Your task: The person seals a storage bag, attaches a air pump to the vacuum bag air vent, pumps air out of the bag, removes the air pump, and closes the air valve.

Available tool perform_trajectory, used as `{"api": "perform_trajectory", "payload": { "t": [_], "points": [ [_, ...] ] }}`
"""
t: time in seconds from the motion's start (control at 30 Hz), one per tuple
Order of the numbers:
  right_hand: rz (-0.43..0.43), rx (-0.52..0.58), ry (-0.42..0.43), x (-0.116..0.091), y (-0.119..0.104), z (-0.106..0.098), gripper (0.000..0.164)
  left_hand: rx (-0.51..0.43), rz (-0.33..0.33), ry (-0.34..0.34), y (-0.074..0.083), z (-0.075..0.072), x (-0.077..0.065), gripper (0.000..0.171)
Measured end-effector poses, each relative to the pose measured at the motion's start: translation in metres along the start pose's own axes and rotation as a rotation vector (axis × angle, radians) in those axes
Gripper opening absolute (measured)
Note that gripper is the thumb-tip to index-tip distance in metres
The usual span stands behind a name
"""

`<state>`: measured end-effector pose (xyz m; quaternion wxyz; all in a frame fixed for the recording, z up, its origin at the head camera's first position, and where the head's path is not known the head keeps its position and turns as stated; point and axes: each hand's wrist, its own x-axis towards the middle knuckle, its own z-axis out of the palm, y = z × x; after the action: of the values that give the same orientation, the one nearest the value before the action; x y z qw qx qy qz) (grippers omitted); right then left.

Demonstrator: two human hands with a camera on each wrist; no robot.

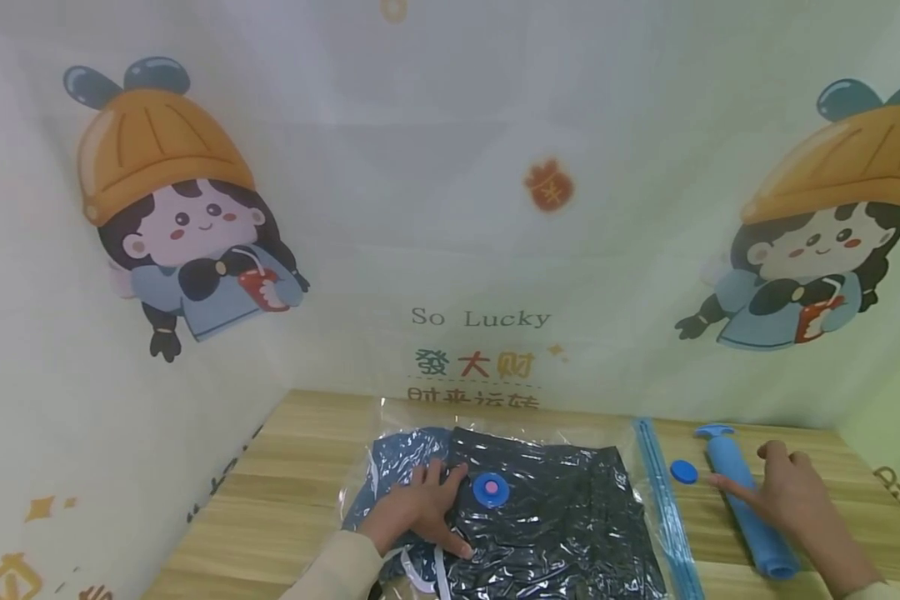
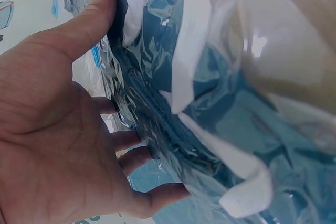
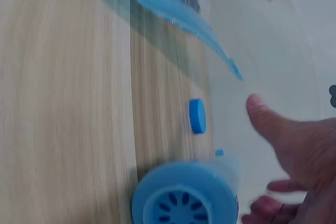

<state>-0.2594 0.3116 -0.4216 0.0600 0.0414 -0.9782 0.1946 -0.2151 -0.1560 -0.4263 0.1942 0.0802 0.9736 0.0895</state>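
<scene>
A clear vacuum storage bag (image 1: pixel 570 533) with dark and blue folded clothes inside lies flat on the table. My left hand (image 1: pixel 412 507) rests on it with spread fingers, left of the round blue valve (image 1: pixel 487 500) with its pink centre. White straps (image 2: pixel 186 51) show through the plastic in the left wrist view. To the right of the bag lies a blue hand pump (image 1: pixel 765 546), its slotted round end (image 3: pixel 184 195) facing the right wrist camera. Over the pump hovers my right hand (image 1: pixel 787 492), thumb stretched out and nothing held. Near that thumb is a blue cap (image 1: pixel 684 472).
The bag's blue zip edge (image 1: pixel 663 500) runs between bag and pump, and rises off the table in the right wrist view. A printed cloth (image 1: pixel 450 250) hangs behind the wooden table (image 1: pixel 247 500) and along its sides.
</scene>
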Motion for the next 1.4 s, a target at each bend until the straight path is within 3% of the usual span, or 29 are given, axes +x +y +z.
{"api": "perform_trajectory", "payload": {
  "t": [0.2, 0.37, 0.6, 0.9, 1.17, 1.4],
  "points": [
    [-0.257, 0.079, 0.084, 0.009, -0.010, 0.013, 0.045, 0.007, 0.003, 0.010, 0.000, 0.000, 0.001, 0.113],
    [-0.416, 0.058, 0.098, 0.018, -0.017, 0.026, 0.034, -0.006, 0.004, 0.019, -0.001, 0.000, 0.000, 0.112],
    [-0.493, -0.011, 0.041, 0.031, -0.029, 0.043, 0.036, 0.005, 0.023, 0.027, -0.007, 0.007, 0.008, 0.117],
    [-0.612, -0.095, 0.107, 0.032, -0.037, 0.058, 0.026, -0.015, 0.034, 0.041, -0.010, 0.016, 0.013, 0.119],
    [-0.592, -0.115, 0.133, 0.028, -0.041, 0.060, 0.028, -0.006, 0.014, 0.025, 0.001, 0.002, -0.001, 0.114],
    [-0.596, -0.116, 0.154, 0.028, -0.040, 0.063, 0.029, 0.007, 0.021, 0.023, -0.004, 0.007, 0.007, 0.117]
  ]
}}
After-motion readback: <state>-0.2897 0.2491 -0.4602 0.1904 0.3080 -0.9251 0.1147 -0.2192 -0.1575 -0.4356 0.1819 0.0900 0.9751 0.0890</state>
